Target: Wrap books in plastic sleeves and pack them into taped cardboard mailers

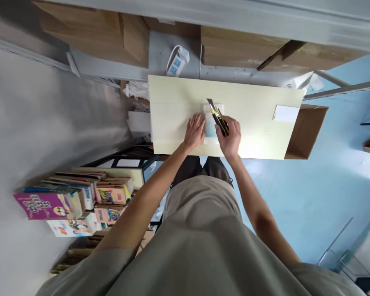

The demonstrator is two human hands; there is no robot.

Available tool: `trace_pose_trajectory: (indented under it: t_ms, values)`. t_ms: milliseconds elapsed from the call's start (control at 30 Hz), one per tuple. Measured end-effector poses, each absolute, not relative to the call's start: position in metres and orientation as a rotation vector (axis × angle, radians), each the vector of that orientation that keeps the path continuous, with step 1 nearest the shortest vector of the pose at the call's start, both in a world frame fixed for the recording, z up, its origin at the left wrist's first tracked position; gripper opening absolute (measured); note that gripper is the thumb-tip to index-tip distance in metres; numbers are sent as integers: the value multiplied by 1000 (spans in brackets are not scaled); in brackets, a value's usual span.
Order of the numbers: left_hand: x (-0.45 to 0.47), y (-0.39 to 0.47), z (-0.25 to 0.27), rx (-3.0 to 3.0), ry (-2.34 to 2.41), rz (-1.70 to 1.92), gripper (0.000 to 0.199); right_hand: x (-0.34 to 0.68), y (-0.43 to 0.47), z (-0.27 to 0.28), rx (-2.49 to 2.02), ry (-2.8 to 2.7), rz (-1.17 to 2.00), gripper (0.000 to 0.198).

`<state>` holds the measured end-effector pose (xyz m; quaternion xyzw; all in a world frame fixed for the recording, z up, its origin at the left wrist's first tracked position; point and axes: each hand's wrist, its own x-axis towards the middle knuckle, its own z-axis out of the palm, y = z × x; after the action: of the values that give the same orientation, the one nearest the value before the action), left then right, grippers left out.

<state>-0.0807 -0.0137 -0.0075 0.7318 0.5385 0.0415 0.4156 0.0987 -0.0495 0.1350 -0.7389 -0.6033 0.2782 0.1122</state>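
On a pale yellow board (259, 135), a small white and light-blue sheet or booklet (210, 130) lies in front of me. My left hand (195, 130) rests flat at its left edge, fingers spread and pointing away from me. Wrapped round a black and yellow utility knife (217, 116), my right hand (230, 137) is just right of the sheet. The knife points away and to the left, its blade end above the sheet's far part. Whether the blade touches anything, I cannot tell. The knife and right fingers hide some of the sheet.
A white card (285, 113) lies on the board's right side, beside an open cardboard box (308, 129). Behind the board are a power strip (176, 65) and large cartons (240, 49). Stacked books (49, 205) stand at the lower left. A metal shelf beam (209, 14) crosses the top.
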Motion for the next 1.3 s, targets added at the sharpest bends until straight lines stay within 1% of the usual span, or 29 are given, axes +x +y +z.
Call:
trace_pose_trajectory:
  t_ms: [133,200,267,400,567,667,800,933,1033,1200,1300]
  values:
    - [-77,-15,-16,1845,1346,80,77,92,-90,89,-2223,-1337,869,51]
    - [-80,-11,-16,1858,1317,49,76,84,-99,73,-2236,-1203,889,53]
    - [-86,-2,-17,1869,1281,34,76,74,-100,59,-2267,-1163,914,60]
    - [-101,28,-21,1876,1220,142,78,54,-81,39,-2327,-1242,972,74]
    - [-119,61,-26,1964,1118,120,77,41,-42,26,-2368,-1483,1018,76]
    - [-124,66,-27,1984,1097,102,74,37,-24,18,-2354,-1637,1033,80]
    - [-127,65,-31,1957,1109,165,71,30,-12,5,-2352,-1752,1062,88]
    - [-129,66,-35,1991,1059,153,73,27,-8,-1,-2326,-1633,1053,84]
    - [-130,67,-34,1997,1038,145,74,27,-8,-3,-2247,-1651,1029,81]
    - [-127,68,-30,1972,1053,159,71,27,-8,-7,-2438,-1640,1051,79]
    - [-126,67,-31,1974,1043,179,72,26,-6,-8,-2428,-1576,1034,78]
